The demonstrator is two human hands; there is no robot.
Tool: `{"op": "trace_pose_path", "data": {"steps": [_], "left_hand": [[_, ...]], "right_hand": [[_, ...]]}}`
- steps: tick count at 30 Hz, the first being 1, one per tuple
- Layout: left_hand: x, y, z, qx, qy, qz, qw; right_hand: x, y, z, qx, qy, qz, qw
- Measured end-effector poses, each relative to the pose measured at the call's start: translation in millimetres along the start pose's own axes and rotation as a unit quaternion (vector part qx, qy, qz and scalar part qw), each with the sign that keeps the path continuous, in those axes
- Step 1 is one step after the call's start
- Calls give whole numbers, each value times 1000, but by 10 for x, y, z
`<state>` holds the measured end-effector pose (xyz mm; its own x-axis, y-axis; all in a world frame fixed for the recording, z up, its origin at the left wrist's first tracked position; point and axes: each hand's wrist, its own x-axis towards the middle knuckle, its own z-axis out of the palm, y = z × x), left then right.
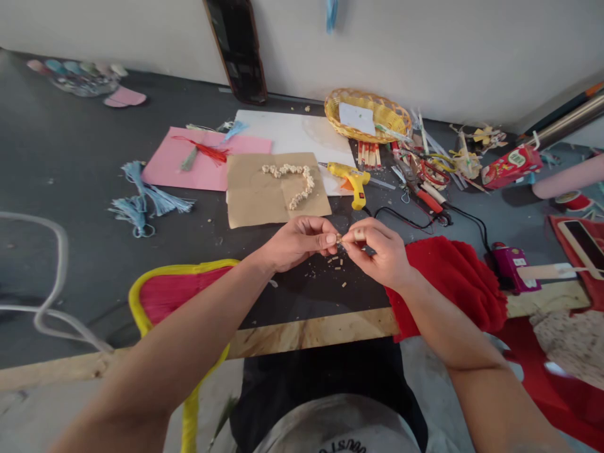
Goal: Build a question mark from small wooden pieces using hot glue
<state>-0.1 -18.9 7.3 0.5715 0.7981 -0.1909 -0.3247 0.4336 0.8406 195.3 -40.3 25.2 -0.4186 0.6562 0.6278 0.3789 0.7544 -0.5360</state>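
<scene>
My left hand point(306, 240) and my right hand point(380, 253) meet above the dark table, fingertips pinched together on a small beige piece point(338, 239). Fingers cover most of it, so I cannot make out its exact kind. Several tiny beige bits point(338, 260) lie scattered on the tabletop just below. Beyond my hands, a curved row of small cream-coloured clusters point(309, 182) rests on brown paper point(250, 201). To the right of that paper lies a yellow hot glue gun point(352, 180), its nozzle pointing left.
Pink paper point(163, 163), blue tassels point(134, 211) and a phone point(240, 50) are on the left and at the back. Rightward are a wicker basket point(396, 116), pliers point(415, 182), a drink carton point(512, 165), and a red cloth point(453, 283) beside my right forearm.
</scene>
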Motion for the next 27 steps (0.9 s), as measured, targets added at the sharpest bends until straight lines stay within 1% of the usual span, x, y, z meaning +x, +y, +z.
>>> {"op": "trace_pose_path", "data": {"steps": [12, 17, 21, 23, 27], "left_hand": [[0, 3, 10, 6, 1, 6, 1000], [3, 6, 9, 8, 3, -1, 1000], [-2, 8, 4, 4, -3, -13, 1000], [-8, 6, -1, 3, -8, -20, 1000], [-15, 2, -3, 5, -25, -31, 999]], "right_hand": [[-13, 11, 14, 2, -3, 2, 1000], [-5, 1, -23, 9, 0, 8, 1000], [6, 3, -77, 48, 2, 42, 998], [13, 9, -94, 73, -14, 58, 996], [23, 20, -98, 103, -71, 70, 990]]}}
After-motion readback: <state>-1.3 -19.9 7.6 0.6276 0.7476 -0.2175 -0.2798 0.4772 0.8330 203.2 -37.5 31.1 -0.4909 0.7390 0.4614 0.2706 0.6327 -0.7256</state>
